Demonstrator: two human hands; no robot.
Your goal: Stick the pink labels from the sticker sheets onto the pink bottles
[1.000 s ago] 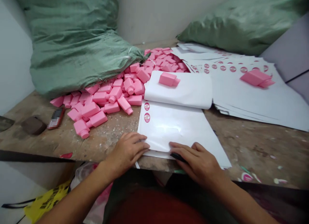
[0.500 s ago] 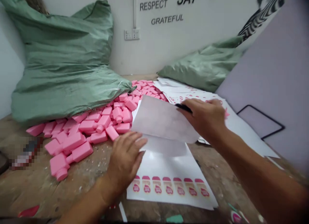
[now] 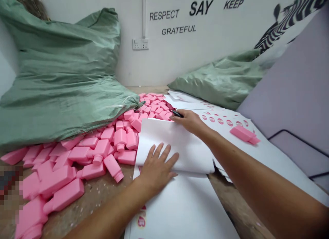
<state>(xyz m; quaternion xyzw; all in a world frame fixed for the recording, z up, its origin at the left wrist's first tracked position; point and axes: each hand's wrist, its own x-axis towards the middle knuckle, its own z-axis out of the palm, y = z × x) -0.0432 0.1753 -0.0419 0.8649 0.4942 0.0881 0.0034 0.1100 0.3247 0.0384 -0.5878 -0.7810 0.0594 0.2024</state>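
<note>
My left hand (image 3: 156, 167) lies flat with fingers spread on a folded-over white sheet (image 3: 174, 139). Beneath and in front of that fold is a label sheet (image 3: 185, 204), with a few pink-and-red printed labels showing at its left edge. My right hand (image 3: 189, 120) is closed around a black pen-like tool (image 3: 177, 113) at the sheet's far edge; its exact kind is not clear. To the left of the paper is a heap of pink plastic bottles (image 3: 100, 146), some lying close to my left hand.
A large green sack (image 3: 64, 78) leans over the bottles at left, and another green sack (image 3: 218, 78) lies at the back right. More printed sheets (image 3: 259, 163) spread to the right, with a pink bottle (image 3: 245, 134) on them. A pale panel (image 3: 295, 95) slants along the right.
The lifted sheet now lies folded over with its white side up. My left hand has moved onto it and spread out; my right hand has shifted left with the black tool.
</note>
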